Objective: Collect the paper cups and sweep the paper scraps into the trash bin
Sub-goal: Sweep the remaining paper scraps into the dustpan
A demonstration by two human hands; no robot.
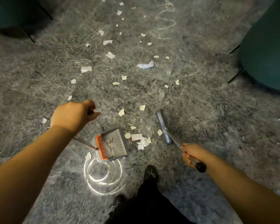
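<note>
White paper scraps (110, 54) lie scattered over the grey speckled floor, thinning toward the far end. A grey dustpan (118, 143) with an orange comb edge stands on the floor in front of me and holds a few scraps. My left hand (73, 114) grips the top of the dustpan's long handle. My right hand (191, 153) grips the metal broom handle just below its black end cap. The grey broom head (163, 126) rests on the floor to the right of the dustpan. A small pile of scraps (141, 139) lies between broom and pan. No paper cup is in view.
A teal upholstered chair (268, 59) with black legs stands at the right, and another dark chair (11, 12) at the top left. My dark shoes (149, 173) and trousers are at the bottom centre. A bright ring of light reflects off the floor below the dustpan.
</note>
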